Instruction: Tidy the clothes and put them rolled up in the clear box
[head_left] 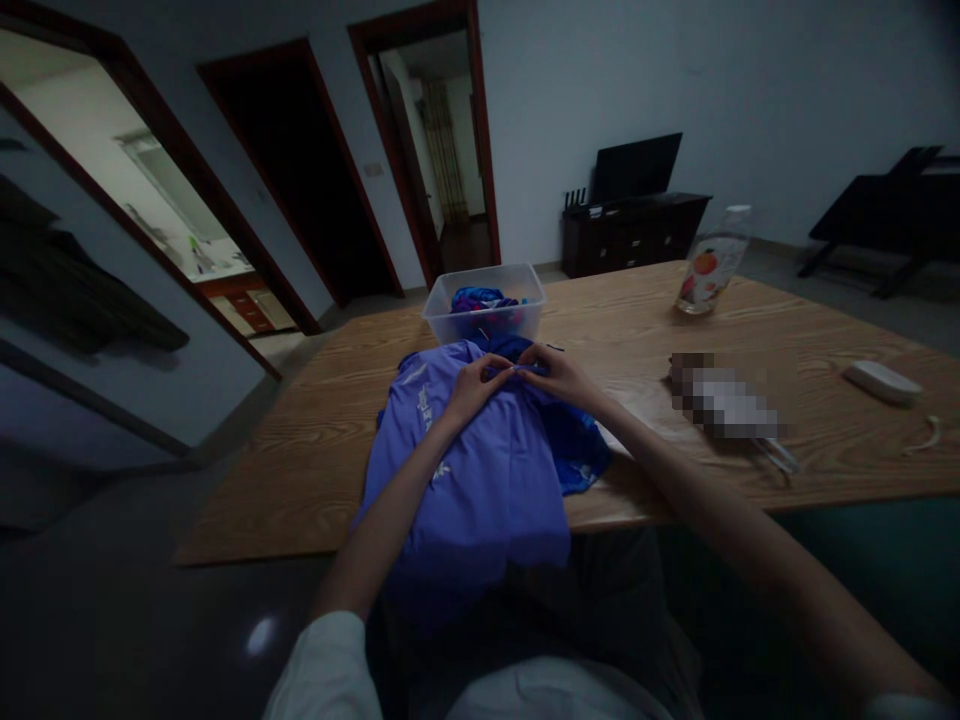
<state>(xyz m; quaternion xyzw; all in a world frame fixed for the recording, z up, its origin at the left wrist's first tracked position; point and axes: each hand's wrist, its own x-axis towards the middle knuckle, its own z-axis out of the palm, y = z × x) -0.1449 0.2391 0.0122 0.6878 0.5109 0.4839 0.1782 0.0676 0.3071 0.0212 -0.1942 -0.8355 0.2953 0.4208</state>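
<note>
On wooden table [750, 320]: our left hand [472, 385] and right hand [559, 375], fingers pinched shut on blue garment [480, 470]; clear bin [484, 305] just behind.

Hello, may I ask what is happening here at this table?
A person sits at a wooden table in a dim room and works with both bare hands on a blue garment. The left hand and the right hand pinch the cloth at its far edge, close together. The garment hangs partly over the table's near edge. Just behind it stands a clear plastic bin with more blue cloth inside. A plastic bottle stands farther right.
</note>
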